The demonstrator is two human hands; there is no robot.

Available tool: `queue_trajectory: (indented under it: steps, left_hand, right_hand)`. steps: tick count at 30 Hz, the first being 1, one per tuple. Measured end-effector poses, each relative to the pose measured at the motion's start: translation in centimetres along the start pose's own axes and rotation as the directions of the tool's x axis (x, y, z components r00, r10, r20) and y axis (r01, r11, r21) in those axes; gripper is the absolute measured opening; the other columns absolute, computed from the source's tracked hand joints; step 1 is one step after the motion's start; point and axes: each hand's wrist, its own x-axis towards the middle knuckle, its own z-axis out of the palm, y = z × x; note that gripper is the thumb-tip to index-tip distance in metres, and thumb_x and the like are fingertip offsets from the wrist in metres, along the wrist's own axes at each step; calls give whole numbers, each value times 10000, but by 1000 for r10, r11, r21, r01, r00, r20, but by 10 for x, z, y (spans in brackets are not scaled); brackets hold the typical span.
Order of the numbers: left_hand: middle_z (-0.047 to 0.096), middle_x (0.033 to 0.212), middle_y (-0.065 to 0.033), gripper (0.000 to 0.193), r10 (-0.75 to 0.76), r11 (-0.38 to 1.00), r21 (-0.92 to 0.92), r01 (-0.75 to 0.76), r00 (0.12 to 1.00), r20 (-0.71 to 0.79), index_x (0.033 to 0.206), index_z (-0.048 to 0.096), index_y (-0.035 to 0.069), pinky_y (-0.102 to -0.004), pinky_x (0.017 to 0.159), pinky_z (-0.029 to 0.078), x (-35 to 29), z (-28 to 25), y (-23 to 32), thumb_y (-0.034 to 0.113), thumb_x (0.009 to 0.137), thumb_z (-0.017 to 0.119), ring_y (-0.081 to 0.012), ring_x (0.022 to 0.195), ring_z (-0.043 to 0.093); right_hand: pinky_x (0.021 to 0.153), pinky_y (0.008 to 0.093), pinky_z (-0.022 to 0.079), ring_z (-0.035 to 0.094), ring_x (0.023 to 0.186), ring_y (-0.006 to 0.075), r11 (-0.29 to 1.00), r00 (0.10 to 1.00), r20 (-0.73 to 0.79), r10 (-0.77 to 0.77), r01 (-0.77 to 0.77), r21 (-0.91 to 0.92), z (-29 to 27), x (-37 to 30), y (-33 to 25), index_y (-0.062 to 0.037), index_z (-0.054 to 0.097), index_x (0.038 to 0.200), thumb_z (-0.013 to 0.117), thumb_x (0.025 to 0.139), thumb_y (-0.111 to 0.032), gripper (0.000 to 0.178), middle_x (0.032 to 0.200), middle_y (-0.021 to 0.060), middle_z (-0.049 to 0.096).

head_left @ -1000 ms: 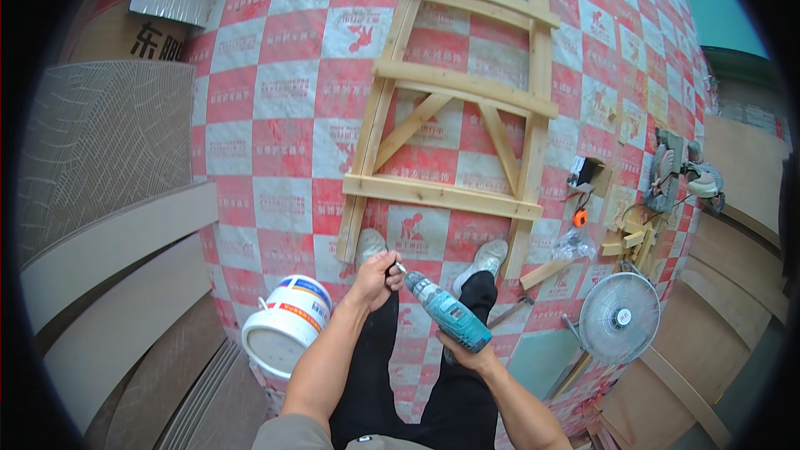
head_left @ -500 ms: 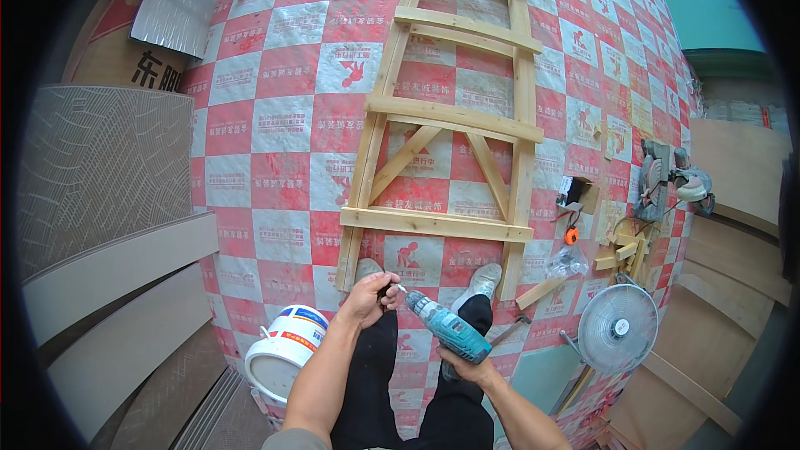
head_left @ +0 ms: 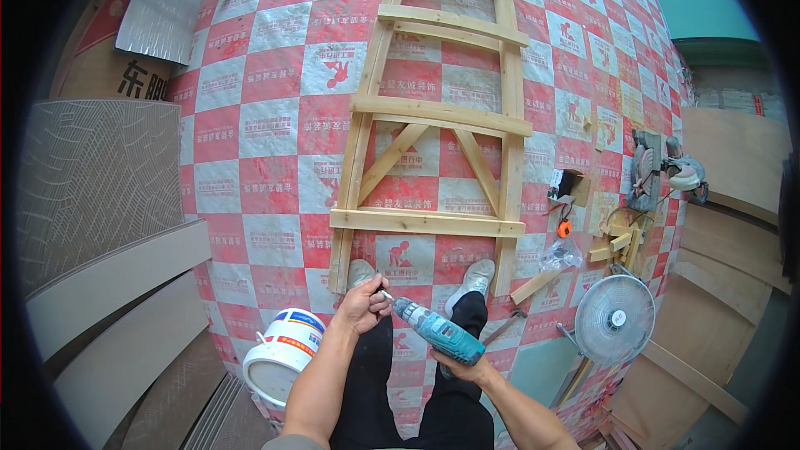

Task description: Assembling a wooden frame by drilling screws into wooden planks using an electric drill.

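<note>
A teal and grey cordless drill point(head_left: 442, 331) is gripped by its handle in my right hand point(head_left: 460, 367), its chuck pointing up and left. My left hand point(head_left: 364, 305) is closed in front of the chuck, fingers pinching something small and dark, perhaps a screw, near the tip of the bit point(head_left: 387, 294). Most of that small piece is hidden by the fingers. Just beyond my feet a wooden ladder-like frame point(head_left: 427, 223) lies on the floor, with crosspieces and two diagonal braces point(head_left: 477, 168).
A white bucket point(head_left: 279, 367) stands left of my legs. On the right are a round fan point(head_left: 615, 319), a hammer point(head_left: 505, 327), an orange tape measure point(head_left: 564, 228), wood offcuts point(head_left: 618, 242) and a power saw point(head_left: 654, 173). Patterned boards point(head_left: 104, 192) lie along the left.
The whole view has shifted slightly, so the frame sits a little further left. Both hands and the drill have moved slightly left, with the drill still in my right hand.
</note>
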Motion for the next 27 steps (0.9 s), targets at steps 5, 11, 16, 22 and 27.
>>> queue_trajectory:
  steps: [5,11,16,22,27]
  left_hand:
    - [281,554,69,278,18,997,-77,-20,999,-27,935,558,117,-288,564,324,2,6,-2,345,1067,467,-89,488,268]
    - [305,570,70,260,78,988,-124,-91,991,-109,954,561,127,-287,583,338,10,8,-9,345,1065,472,-83,507,295]
    - [345,597,72,242,71,981,-171,-88,992,-103,996,556,128,-287,599,360,26,1,-12,340,1067,463,-74,523,329]
    - [333,610,78,248,162,954,-235,-183,981,-107,1016,566,122,-279,602,361,45,-18,-8,334,1073,450,-73,529,323]
    - [328,597,72,243,156,924,-318,-213,968,-195,991,577,112,-261,540,381,93,-60,25,309,1069,457,-78,508,319]
  right_hand:
    - [650,326,516,664,693,188,999,999,-3,-32,32,-31,-1,4,-6,-20,671,990,738,870,-96,157,792,97,685]
    - [655,370,530,689,737,320,964,990,-23,-137,128,-234,4,13,-2,-28,650,980,746,824,-102,197,802,153,676]
    - [661,408,542,682,767,401,932,996,-63,-59,32,-360,5,25,-18,-39,631,993,747,797,-116,240,811,181,673]
    - [663,408,541,685,769,403,930,997,-71,-38,9,-368,22,52,-4,-48,648,1038,744,791,-115,273,799,187,685]
    - [693,486,532,658,829,449,806,994,-106,4,-66,-589,58,115,-21,-102,628,1108,752,773,-164,362,862,219,694]
